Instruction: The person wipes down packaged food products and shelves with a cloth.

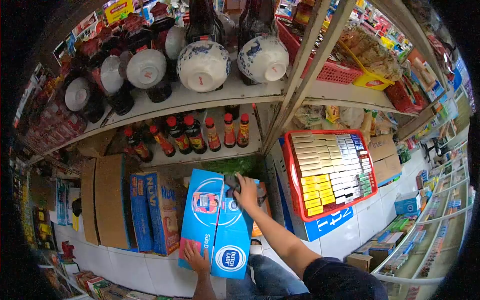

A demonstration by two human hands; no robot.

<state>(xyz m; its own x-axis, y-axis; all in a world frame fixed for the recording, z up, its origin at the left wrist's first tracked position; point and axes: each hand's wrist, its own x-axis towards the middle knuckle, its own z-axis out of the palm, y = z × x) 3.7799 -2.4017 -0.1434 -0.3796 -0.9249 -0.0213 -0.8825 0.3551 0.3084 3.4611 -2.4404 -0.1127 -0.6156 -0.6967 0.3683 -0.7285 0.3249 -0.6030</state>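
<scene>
A blue Dutch Lady carton [200, 225] stands in front of me, its top flaps meeting along a dark seam. My left hand [196, 256] lies on the near left part of the top, fingers spread over a pink patch, holding nothing. Toward the far right corner, my right hand [246, 192] is closed around a small dark object [232, 183] against the carton. Its kind I cannot make out, as the fingers partly cover it.
NUVI cartons [155, 212] and a brown cardboard box [112, 200] stand on the left. To the right, a red basket [303, 216] of small packs rests on a carton. Shelves with red-capped bottles [194, 134] and bowls [203, 67] rise beyond the carton.
</scene>
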